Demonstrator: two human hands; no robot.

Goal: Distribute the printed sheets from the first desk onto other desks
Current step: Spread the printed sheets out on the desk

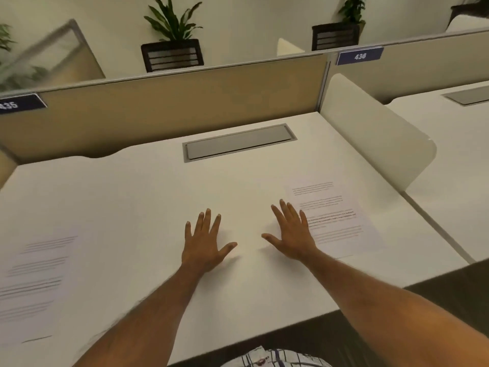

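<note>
A white desk (148,186) fills the view. One printed sheet (341,221) lies flat near the desk's right edge. Another printed sheet (34,282) lies at the left, blurred. My left hand (205,242) rests palm down on the bare middle of the desk, fingers spread, holding nothing. My right hand (293,231) is also flat with fingers apart, and its outer edge overlaps the left margin of the right sheet.
A grey cable hatch (238,143) is set into the back of the desk. A tan partition (172,107) with labels 435 (16,104) and 436 (360,56) stands behind. A white side divider (370,133) separates the neighbouring desk (449,144) at right. Potted plants (172,43) stand beyond.
</note>
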